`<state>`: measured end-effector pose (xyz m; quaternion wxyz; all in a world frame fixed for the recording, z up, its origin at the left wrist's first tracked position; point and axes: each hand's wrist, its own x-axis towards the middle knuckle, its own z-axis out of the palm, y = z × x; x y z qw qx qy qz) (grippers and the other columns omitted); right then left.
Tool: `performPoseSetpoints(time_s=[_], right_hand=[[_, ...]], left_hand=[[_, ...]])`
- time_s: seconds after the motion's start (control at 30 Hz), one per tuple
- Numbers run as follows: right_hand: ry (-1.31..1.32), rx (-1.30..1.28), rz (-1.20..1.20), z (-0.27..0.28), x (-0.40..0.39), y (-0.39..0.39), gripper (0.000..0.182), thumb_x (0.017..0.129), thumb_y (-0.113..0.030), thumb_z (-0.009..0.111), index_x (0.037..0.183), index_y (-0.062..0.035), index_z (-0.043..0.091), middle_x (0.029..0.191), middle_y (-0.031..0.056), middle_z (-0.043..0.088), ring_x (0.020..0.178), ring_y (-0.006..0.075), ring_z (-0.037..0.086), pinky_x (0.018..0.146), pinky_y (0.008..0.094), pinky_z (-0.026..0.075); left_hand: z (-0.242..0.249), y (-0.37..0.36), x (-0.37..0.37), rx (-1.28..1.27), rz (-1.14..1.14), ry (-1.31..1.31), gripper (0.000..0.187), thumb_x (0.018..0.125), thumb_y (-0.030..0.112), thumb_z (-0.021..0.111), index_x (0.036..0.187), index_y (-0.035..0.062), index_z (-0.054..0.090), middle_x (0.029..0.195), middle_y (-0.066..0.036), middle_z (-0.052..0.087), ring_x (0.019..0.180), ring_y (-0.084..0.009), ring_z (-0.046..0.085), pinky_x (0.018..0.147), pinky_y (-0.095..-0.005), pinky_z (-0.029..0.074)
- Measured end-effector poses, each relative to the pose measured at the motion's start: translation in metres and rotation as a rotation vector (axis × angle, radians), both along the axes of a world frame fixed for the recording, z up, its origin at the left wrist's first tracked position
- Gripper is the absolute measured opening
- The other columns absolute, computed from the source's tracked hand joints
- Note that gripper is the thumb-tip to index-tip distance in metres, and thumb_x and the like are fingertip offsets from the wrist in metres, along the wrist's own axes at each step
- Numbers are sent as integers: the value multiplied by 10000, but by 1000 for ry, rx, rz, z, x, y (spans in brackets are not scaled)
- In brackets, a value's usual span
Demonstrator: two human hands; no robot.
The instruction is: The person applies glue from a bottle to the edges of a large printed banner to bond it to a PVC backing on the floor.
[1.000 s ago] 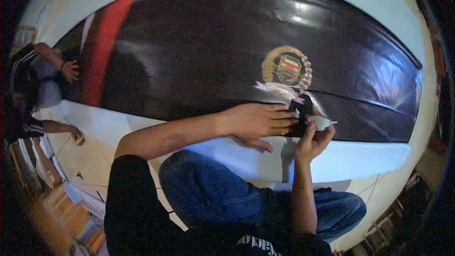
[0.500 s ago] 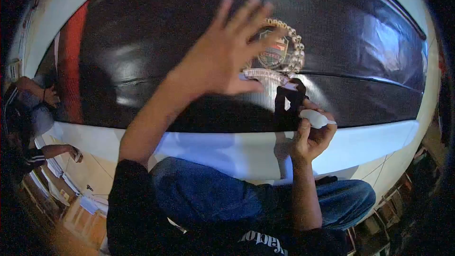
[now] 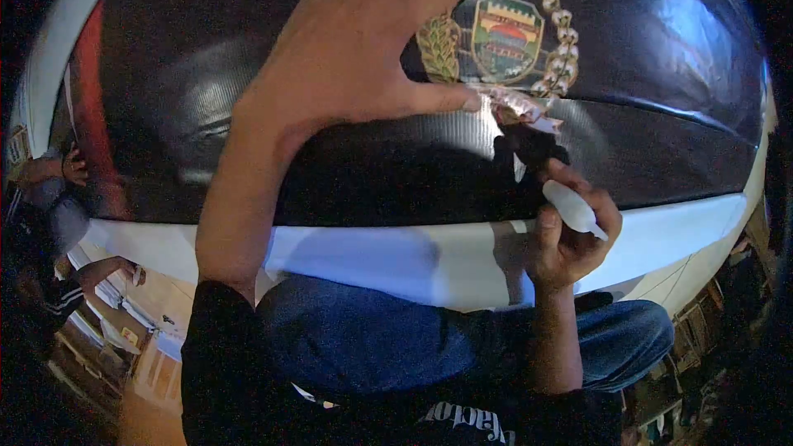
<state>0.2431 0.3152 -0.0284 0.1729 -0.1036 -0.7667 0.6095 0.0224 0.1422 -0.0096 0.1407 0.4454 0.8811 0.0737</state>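
A black ribbed sheet [image 3: 388,173] carries a printed emblem [image 3: 508,37] with a crest, a wreath and a ribbon banner. Over the sheet, left of the emblem, my left hand [image 3: 355,49] is spread with its fingers apart and holds nothing; its thumb reaches toward the banner. Below the banner, near the sheet's front edge, my right hand [image 3: 574,235] is closed round a small whitish translucent bottle [image 3: 574,206]. Whether the bottle touches the sheet cannot be told. A dark shadow lies just beyond my right fingers.
A pale border [image 3: 372,260] runs along the front of the black sheet, above my crossed legs. A red stripe [image 3: 103,116] crosses the sheet at the left. Another person's hands and arms [image 3: 107,272] are at the far left, beside the sheet.
The emblem appears larger and closer. My left hand is lower over the sheet and looks larger. My right hand has moved slightly right, and the bottle in it is tilted more steeply.
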Motion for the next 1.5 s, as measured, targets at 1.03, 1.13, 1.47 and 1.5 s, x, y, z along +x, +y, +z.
performPoseSetpoints(time_s=[1.03,1.13,1.47,1.5], right_hand=[[-198,224,65,8,-12,1,348,691,-5,692,1021,-21,583,1012,163,688,948,262,661,858,343,505],[-222,186,20,8,-11,-2,350,680,-13,689,1017,-17,593,1016,159,689,945,267,661,858,347,505],[-278,270,217,12,-8,7,338,852,-55,640,1133,22,468,1087,254,615,1014,298,620,916,400,471],[-266,280,210,11,-9,6,336,851,-55,641,1130,23,471,1089,250,616,1020,295,618,918,400,469]], left_hand=[[-18,24,-24,153,-227,37,1169,635,802,599,1490,138,158,1487,-333,88,1402,-465,42,1123,-601,40],[2,20,-14,13,-160,18,1186,618,801,613,1493,148,149,1491,-334,51,1399,-475,18,1124,-597,20],[6,13,-20,-81,-161,6,1205,616,798,615,1500,160,102,1499,-326,-8,1400,-474,-31,1130,-572,-11],[6,13,-21,-82,-173,-1,1205,619,795,616,1501,164,92,1500,-324,-8,1403,-462,-45,1131,-566,-16]])
